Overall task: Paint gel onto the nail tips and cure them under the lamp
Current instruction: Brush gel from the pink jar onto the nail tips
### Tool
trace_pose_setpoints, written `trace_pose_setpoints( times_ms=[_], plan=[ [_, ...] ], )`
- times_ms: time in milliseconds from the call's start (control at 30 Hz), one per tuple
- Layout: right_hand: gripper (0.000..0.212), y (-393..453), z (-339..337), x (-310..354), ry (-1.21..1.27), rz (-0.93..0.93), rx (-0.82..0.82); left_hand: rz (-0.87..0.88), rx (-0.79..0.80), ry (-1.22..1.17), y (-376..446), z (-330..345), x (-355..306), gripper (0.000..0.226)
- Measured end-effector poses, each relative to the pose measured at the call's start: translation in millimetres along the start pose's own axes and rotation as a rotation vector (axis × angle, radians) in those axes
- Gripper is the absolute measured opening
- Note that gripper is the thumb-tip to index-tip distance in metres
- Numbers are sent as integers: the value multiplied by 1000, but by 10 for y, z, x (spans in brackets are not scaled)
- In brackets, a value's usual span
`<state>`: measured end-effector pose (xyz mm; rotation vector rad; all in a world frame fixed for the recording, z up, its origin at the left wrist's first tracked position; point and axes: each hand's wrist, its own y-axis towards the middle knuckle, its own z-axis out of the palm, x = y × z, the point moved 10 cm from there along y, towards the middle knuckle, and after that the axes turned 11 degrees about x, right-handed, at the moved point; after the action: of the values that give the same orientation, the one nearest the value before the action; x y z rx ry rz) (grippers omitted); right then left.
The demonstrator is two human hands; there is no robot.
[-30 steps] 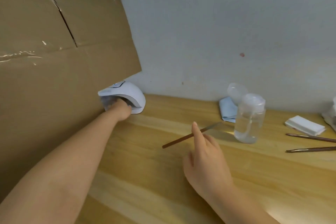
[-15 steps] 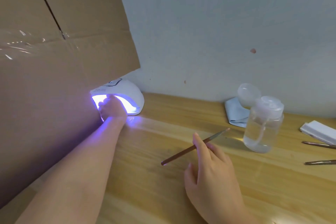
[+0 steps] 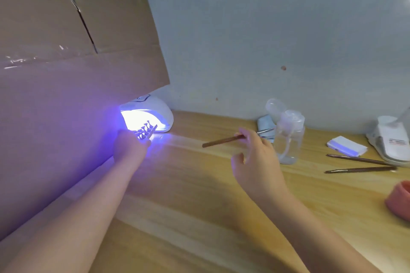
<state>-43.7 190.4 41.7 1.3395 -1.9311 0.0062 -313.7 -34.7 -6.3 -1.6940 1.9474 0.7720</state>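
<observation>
The right hand (image 3: 255,157) hovers above the worktop (image 3: 199,206), nearest of all to the viewer, its fingers pinching a brown brush (image 3: 224,140) that juts out level toward the lamp. Farther in, the left hand (image 3: 131,146) grips a strip of nail tips (image 3: 145,132) right at the mouth of the lamp (image 3: 153,111), the tips lit by its violet glow, about half inside the opening. The lamp itself sits at the far edge of the worktop, tucked against a leaning cardboard sheet (image 3: 66,73). Well to the right of the lamp stand a clear pump bottle (image 3: 289,137), two spare brushes (image 3: 359,164), a white pad (image 3: 346,146) and a pink object (image 3: 399,199) at the frame edge. The step in hand looks like curing: the next move probably calls for keeping the strip steady under the light until the gel sets, brush held clear of the tips
</observation>
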Motion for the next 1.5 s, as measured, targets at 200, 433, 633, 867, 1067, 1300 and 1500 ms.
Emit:
trace_pose_setpoints(
  times_ms=[200, 433, 633, 867, 1067, 1300, 1500],
  plan=[
    [45, -322, -540, 62, -47, -157, -25, 166, 23, -186, -600, -59, -295, 39],
    [28, -920, -1571, -758, -166, -87, -169, 576, 406, -460, -1867, 469, -1734, 44],
    [28, -1398, -2377, -1311, -162, -45, -427, 791, 821, -464, -2964, 1314, -2562, 40],
    [42, -1472, -2353, -1514, -185, -80, -416, 824, 872, -333, -3314, 1827, -2526, 40],
    [52, -1446, -2023, -1393, -113, -119, -234, 823, 816, -226, -3334, 1886, -2434, 49],
    [50, -1475, -1746, -1209, 134, -134, -37, 1224, 422, -354, -3701, 1219, -2594, 49],
    [48, -1506, -1604, -1139, 209, -141, 49, 1515, 412, -426, -4052, 1058, -2650, 28]
  ],
)
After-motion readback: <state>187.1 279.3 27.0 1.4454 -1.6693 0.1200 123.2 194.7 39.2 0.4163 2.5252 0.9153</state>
